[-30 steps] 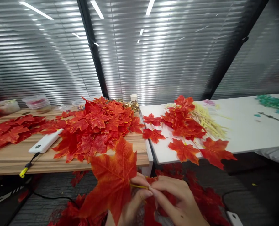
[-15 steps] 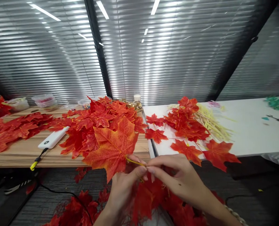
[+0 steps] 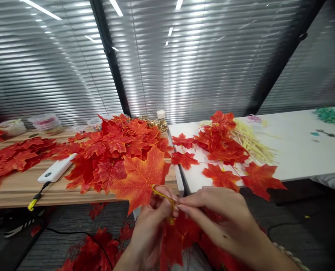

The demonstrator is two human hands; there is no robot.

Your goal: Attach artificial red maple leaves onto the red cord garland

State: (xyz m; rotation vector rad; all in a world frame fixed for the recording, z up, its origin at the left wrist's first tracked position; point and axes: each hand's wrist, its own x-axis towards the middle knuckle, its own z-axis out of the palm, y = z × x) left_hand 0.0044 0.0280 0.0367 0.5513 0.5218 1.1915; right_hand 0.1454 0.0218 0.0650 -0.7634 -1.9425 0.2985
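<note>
An orange-red artificial maple leaf [image 3: 141, 177] faces me in front of the table edge, its yellow stem [image 3: 160, 192] running into my fingers. My left hand [image 3: 152, 222] is closed around the stem, thumb against fingers. With thumb and forefinger pinched together, my right hand [image 3: 221, 216] meets the stem's end beside the left thumb. Whether a thin string also lies in that pinch is too small to tell. More red leaves [image 3: 173, 241] hang just below both hands, partly hidden by them.
A big heap of red leaves [image 3: 119, 141] covers the wooden table [image 3: 3, 197]; a white power bank [image 3: 56, 168] with a cable lies left of it. On the white table [image 3: 297, 150] are leaves [image 3: 224, 145] and pale yellow strips [image 3: 252, 143]. Leaves [image 3: 96, 250] also lie below, near the floor.
The yellow stem, straight between my hands before, now bends down over my left fingers. The leaf has shifted slightly right, and my right hand has turned a little.
</note>
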